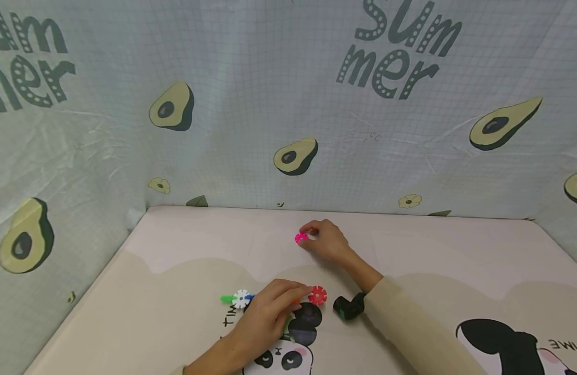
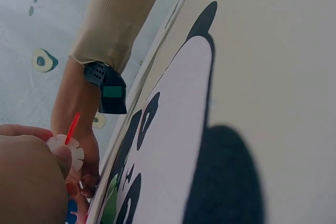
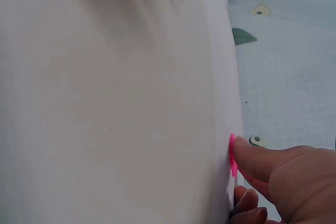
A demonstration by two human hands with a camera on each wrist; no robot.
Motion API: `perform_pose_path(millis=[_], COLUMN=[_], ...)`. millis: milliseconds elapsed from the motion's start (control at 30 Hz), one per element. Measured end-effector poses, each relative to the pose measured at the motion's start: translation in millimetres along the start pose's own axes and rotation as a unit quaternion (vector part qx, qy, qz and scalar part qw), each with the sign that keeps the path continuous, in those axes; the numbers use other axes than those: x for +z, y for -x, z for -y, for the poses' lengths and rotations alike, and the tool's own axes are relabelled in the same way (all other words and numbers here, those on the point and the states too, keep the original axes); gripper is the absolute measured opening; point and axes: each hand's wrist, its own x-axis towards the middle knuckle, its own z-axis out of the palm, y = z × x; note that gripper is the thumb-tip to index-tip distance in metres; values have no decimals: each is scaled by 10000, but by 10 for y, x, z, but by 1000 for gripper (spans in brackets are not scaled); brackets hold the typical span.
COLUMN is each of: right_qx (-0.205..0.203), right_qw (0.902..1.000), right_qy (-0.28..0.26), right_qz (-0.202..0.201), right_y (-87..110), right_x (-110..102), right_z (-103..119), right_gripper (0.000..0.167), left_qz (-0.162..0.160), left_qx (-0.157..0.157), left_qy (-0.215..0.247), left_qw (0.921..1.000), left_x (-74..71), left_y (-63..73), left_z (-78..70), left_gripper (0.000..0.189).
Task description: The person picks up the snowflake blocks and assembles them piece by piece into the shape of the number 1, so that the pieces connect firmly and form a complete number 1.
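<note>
My right hand [image 1: 327, 240] pinches a pink notched snowflake disc [image 1: 301, 238] between thumb and fingers, toward the back of the table. The same pink disc [image 3: 232, 156] shows edge-on by the thumb in the right wrist view. Nearer the front, my left hand [image 1: 267, 312] holds a row of joined snowflake discs. A white disc [image 1: 241, 298] with green and blue pieces sticks out at its left end, and a red disc [image 1: 317, 295] at its right. The palm and fingers cover the middle of the row. In the left wrist view, a whitish disc [image 2: 79, 157] is by the thumb.
A pale tabletop cover [image 1: 176, 323] carries printed panda pictures. Behind it hangs a light curtain [image 1: 232, 156] with avocado prints, and more cloth closes off both sides. A black wrist device [image 1: 349, 307] sits at my right sleeve cuff.
</note>
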Motion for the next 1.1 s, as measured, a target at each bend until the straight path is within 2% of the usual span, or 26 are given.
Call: perform_pose_path(millis=[200, 333, 600, 833, 1100], right_qx=[100, 58, -254, -548, -924], right_qw=[9999, 10000, 9977, 9954, 9915], right_qy=[109, -30, -623, -787, -894], right_qz=[38, -1, -124, -35, 224], right_y=[-17, -13, 25, 102, 276], right_x=[-6, -15, -36, -60, -144], right_z=[-1, -21, -84, -89, -71], right_gripper=[24, 26, 22, 20, 17], left_qz=[-14, -1, -10, -25, -28], left_qx=[30, 33, 49, 76, 77], left_qy=[16, -5, 10, 62, 25], left_qw=[10000, 10000, 10000, 9999, 10000], left_x=[0, 4, 4, 12, 16], left_y=[-11, -15, -8, -4, 1], left_z=[5, 6, 4, 5, 12], left_gripper=[46, 47, 45, 44, 40])
